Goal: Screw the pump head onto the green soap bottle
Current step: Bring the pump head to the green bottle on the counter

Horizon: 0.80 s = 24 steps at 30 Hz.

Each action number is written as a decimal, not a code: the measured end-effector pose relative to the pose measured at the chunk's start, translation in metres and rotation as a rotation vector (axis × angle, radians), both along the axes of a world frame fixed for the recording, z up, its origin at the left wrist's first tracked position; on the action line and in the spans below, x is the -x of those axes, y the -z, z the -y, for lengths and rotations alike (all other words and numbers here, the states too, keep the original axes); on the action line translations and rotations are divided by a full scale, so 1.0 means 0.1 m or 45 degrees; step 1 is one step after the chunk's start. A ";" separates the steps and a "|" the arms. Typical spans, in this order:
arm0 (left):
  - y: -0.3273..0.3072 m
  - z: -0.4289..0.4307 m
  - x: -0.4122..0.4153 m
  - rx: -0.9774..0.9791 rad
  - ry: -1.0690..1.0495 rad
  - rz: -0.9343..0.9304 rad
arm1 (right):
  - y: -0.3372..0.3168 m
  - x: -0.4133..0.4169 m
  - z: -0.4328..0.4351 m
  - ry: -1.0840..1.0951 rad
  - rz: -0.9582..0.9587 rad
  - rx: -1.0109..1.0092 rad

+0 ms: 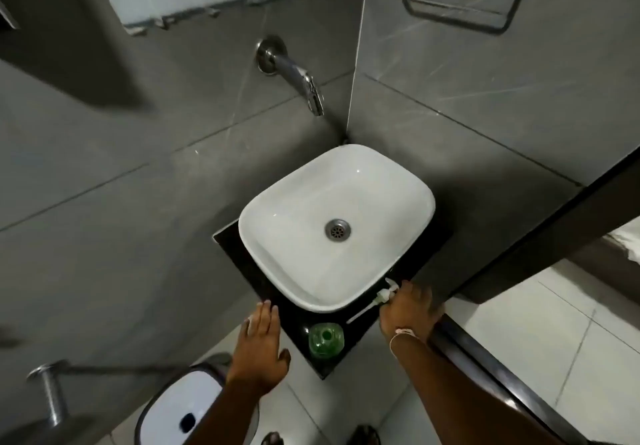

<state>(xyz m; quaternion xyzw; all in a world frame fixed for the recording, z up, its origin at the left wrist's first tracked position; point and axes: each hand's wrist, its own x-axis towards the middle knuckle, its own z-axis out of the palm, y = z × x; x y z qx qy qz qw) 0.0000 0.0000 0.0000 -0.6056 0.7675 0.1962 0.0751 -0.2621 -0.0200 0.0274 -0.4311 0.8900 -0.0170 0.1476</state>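
The green soap bottle [326, 339] stands upright with its neck uncapped on the near corner of the black counter [298, 320], in front of the basin. The white pump head [385, 295] lies on its side on the counter to the bottle's right, its long tube pointing back toward the bottle. My right hand [410, 309] rests palm down beside the pump head, fingertips touching it; whether it grips it I cannot tell. My left hand [261, 344] hovers flat with fingers apart to the left of the bottle, at the counter's edge, holding nothing.
A white basin [277, 223] with a metal drain fills most of the counter. A chrome tap [304, 84] juts from the grey tiled wall above it. A white pedal bin [173, 406] stands on the floor at lower left. A dark door frame [519, 236] runs along the right.
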 end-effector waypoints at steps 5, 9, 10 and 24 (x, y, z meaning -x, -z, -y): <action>0.23 -0.09 0.26 -0.163 -0.055 -0.103 | 0.11 0.07 0.21 0.349 0.420 -0.185; 0.30 -0.03 0.36 -0.178 -0.115 -0.218 | 0.21 0.14 0.35 0.469 0.547 -0.167; 0.31 -0.02 0.39 -0.188 -0.132 -0.262 | 0.24 0.15 0.36 0.498 0.580 -0.155; 0.37 -0.01 0.42 -0.168 -0.234 -0.399 | 0.05 0.11 0.15 0.921 0.967 0.238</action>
